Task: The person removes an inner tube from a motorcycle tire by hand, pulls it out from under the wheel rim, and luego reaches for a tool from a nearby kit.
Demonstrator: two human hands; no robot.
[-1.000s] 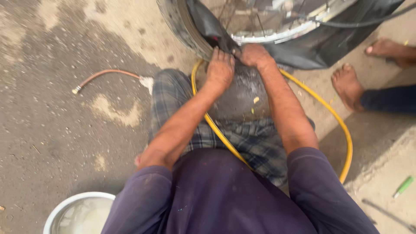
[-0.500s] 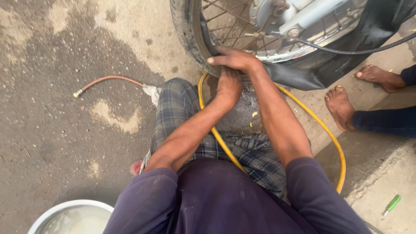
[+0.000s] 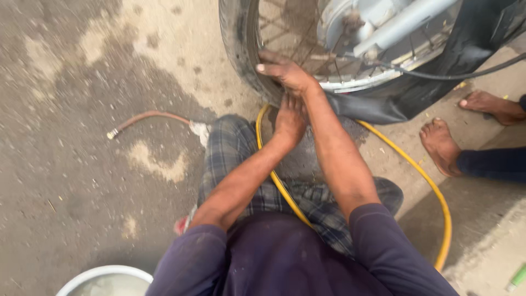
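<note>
A motorcycle wheel stands in front of me, with a black tyre (image 3: 236,49), wire spokes and a grey hub (image 3: 350,24). My right hand (image 3: 282,72) lies over the tyre's lower edge, its fingers curled onto the rim side. Just below it, my left hand (image 3: 289,119) presses against the underside of the tyre, and its fingertips are hidden behind my right wrist. A black inner tube (image 3: 422,90) hangs out of the tyre to the right of my hands. I am crouched, with checked trousers under my arms.
A yellow hose (image 3: 433,189) curves from under my hands round to the right. A reddish hose with a metal tip (image 3: 145,117) lies on the left. A white basin (image 3: 101,274) is at bottom left. Another person's bare feet (image 3: 442,147) are at right.
Both hands have moved up from the inner tube to the tyre's edge, the right hand now above the left. The view has shifted closer to the wheel.
</note>
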